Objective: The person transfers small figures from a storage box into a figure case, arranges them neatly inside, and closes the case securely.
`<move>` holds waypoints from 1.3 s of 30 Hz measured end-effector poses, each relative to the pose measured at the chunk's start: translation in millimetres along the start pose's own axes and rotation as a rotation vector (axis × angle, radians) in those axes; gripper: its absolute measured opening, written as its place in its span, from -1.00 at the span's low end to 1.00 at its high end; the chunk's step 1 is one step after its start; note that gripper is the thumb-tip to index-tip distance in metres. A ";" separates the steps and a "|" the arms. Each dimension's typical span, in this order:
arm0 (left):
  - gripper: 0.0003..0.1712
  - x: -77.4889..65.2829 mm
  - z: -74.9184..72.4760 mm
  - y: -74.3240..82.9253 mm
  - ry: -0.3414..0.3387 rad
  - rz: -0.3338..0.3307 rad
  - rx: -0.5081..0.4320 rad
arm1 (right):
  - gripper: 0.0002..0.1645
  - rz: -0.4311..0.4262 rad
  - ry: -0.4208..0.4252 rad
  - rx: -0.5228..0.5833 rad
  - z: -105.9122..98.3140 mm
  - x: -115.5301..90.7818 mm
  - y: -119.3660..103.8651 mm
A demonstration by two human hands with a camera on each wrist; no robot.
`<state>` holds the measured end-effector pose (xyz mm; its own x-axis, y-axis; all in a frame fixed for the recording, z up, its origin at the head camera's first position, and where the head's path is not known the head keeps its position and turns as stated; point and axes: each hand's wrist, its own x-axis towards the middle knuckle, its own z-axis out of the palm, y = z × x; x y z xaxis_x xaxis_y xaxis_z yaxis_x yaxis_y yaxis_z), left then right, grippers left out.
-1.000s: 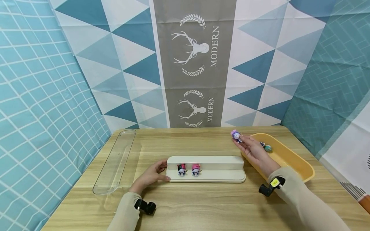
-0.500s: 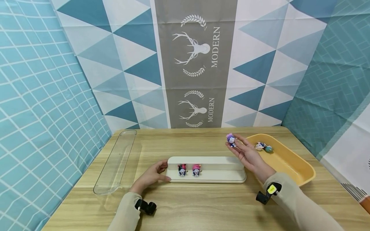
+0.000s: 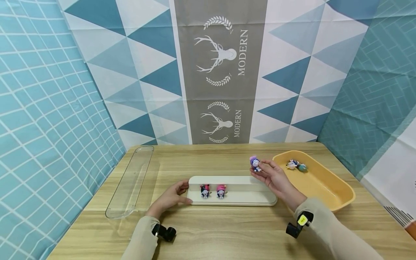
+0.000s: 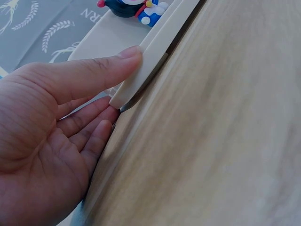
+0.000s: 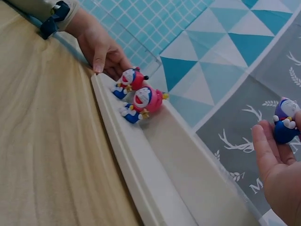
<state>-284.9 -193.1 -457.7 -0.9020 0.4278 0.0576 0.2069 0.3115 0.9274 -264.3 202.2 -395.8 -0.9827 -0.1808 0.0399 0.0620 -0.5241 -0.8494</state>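
My right hand [image 3: 276, 179] pinches a small cat-like figurine [image 3: 255, 164] with a purple hat between thumb and fingers, above the right end of a white stepped display base [image 3: 248, 196]. In the right wrist view the figurine [image 5: 286, 123] stands upright at the fingertips. My left hand [image 3: 171, 198] holds the base's left end; the left wrist view shows the thumb [image 4: 110, 68] on its front edge and the fingers around the corner. On the base's lower step sit a figurine with a red-and-black hat [image 3: 205, 191] and one with a pink hat [image 3: 221, 191], side by side.
A yellow bin [image 3: 320, 184] stands at the right with small figurines [image 3: 297, 166] lying at its far end. On the left is a long clear plastic cover [image 3: 129, 184]. Patterned cloth hangs behind the wooden table [image 3: 227, 231].
My right hand has brought the purple-hatted figurine left and down, away from the bin and closer to the base. The left hand stays at the base's end.
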 end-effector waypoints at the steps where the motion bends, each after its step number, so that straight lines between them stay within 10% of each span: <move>1: -0.04 0.0 0.1 0.0 -0.001 0.001 -0.002 | -0.83 0.003 -0.001 -0.010 0.1 -1.0 1.7; 39: -0.06 0.1 1.3 -0.4 0.017 -0.022 0.006 | -0.86 -0.080 -0.179 -0.368 5.6 -14.7 63.3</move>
<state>-284.5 -192.0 -458.6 -0.9127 0.4062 0.0437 0.1891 0.3254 0.9265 -244.9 167.0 -447.2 -0.9340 -0.3103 0.1771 -0.1123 -0.2156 -0.9700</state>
